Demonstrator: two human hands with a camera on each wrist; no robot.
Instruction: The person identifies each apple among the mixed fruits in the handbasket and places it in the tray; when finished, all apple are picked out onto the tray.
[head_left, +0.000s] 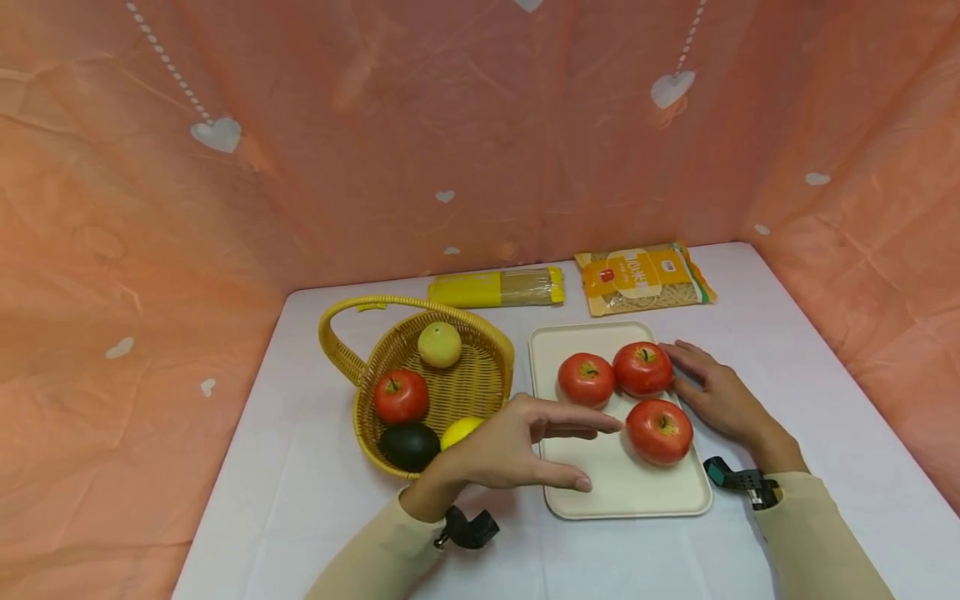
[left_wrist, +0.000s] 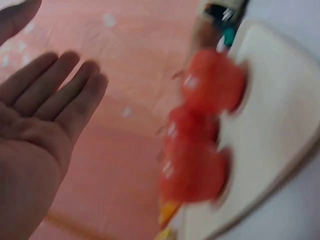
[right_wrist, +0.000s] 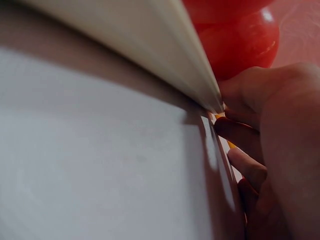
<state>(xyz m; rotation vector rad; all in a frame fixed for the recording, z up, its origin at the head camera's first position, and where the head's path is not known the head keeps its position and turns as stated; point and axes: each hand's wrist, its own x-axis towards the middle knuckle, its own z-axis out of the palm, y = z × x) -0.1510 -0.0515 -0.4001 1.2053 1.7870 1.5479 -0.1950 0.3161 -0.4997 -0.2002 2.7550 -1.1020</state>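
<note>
Three red apples (head_left: 658, 432) sit on a cream tray (head_left: 592, 500). My left hand (head_left: 517, 442) hovers over the tray's left side, thumb and fingers spread apart, holding nothing; in the left wrist view its palm (left_wrist: 30, 135) faces the camera beside the blurred apples (left_wrist: 212, 82). At the tray's right edge, beside the back right apple (head_left: 642, 369), lies my right hand (head_left: 723, 404) with extended fingers. The right wrist view shows the right hand (right_wrist: 290, 135) touching the tray's rim (right_wrist: 200, 75); whether any fingertips are under it is hard to tell.
Left of the tray stands a wicker basket (head_left: 360, 417) with an apple (head_left: 401, 397), a yellow-green fruit (head_left: 439, 345), a dark green fruit (head_left: 409, 447) and a yellow fruit (head_left: 459, 432). Behind lie a yellow noodle pack (head_left: 480, 289) and an orange bag (head_left: 637, 277). Curtains surround the table (head_left: 300, 350).
</note>
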